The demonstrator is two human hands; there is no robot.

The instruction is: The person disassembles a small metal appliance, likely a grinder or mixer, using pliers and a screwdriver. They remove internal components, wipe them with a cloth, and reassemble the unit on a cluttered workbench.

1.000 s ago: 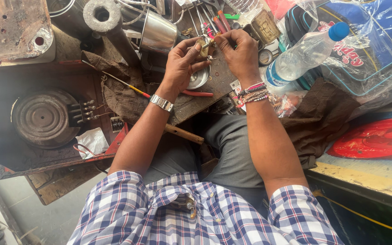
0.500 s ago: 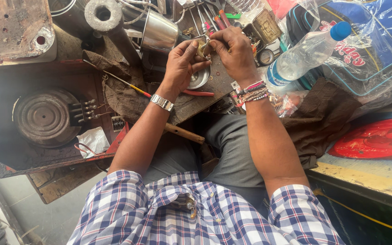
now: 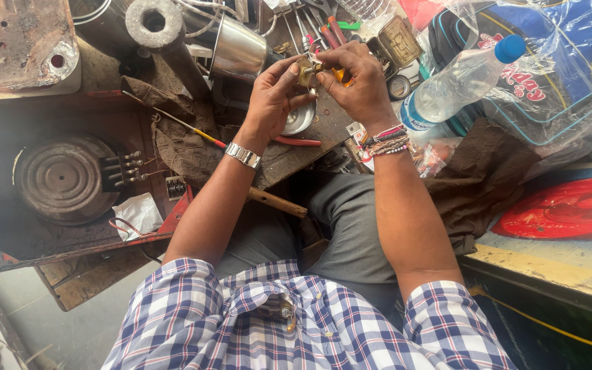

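Note:
My left hand (image 3: 273, 101) and my right hand (image 3: 359, 82) meet above a cluttered workbench (image 3: 323, 130), both gripping a small brass part (image 3: 307, 68) between the fingertips. An orange-handled tool (image 3: 340, 75) pokes out under my right fingers. A metal watch (image 3: 242, 155) is on my left wrist and several bead bracelets (image 3: 386, 139) circle the right. Below the hands lies a small shiny metal dish (image 3: 300, 119).
A plastic water bottle (image 3: 459, 82) with a blue cap lies to the right. A steel cup (image 3: 238, 49) and a grey pipe (image 3: 160, 27) stand at the back. On the left sits a rusty round heater coil (image 3: 59, 178) with a thin screwdriver (image 3: 186, 126). A red lid (image 3: 570, 209) is at far right.
Both hands stay together on the brass part, with the fingers shifting slightly as they work it. Nothing else has moved.

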